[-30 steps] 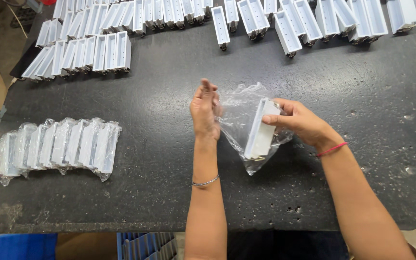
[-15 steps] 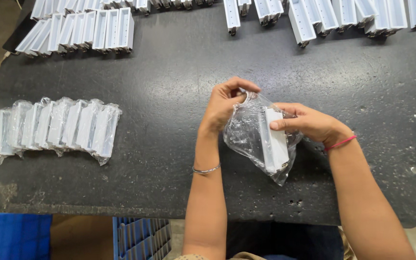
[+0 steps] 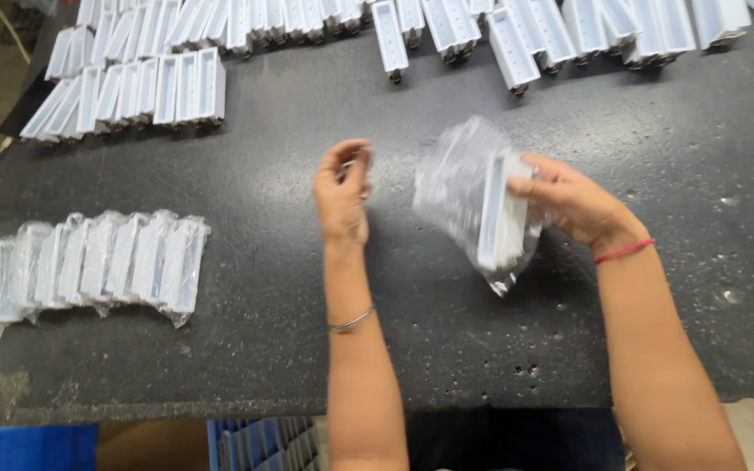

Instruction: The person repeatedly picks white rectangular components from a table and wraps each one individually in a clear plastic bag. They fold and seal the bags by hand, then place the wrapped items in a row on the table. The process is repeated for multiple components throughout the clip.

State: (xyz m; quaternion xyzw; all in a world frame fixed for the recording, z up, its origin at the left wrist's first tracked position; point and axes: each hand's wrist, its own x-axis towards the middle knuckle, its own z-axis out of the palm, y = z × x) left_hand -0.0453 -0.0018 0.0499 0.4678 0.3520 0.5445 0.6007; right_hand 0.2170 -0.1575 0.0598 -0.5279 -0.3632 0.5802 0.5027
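Right hand (image 3: 573, 205): raised above the dark worktop (image 3: 307, 288), fingers (image 3: 534, 185) closed around a white channel-shaped part (image 3: 501, 214) and the clear plastic bag (image 3: 469, 196) that wraps it.
Left hand (image 3: 342, 196): apart from the bag, fingertips pinched together near the thumb; whether they hold anything is too small to tell.
Where the part is: in the air over the middle of the worktop, inside the bag, touching nothing below it.
Long axis: close to upright in the view, tilted slightly, one end toward the far rows and the other toward the person; the bag's pointed corner hangs at the near end.
Open end of bag: appears to be at the far, upper side, loose and crumpled.
Risk, slipping: with only one hand on it, the smooth film could slide over the part and let it drop to the worktop.
Risk, tipping: if the hand turned the loose end downward, the part would likely slide out.
Nearby: a row of bagged parts (image 3: 93, 266) lies to the left; unbagged white parts (image 3: 133, 87) line the far edge.
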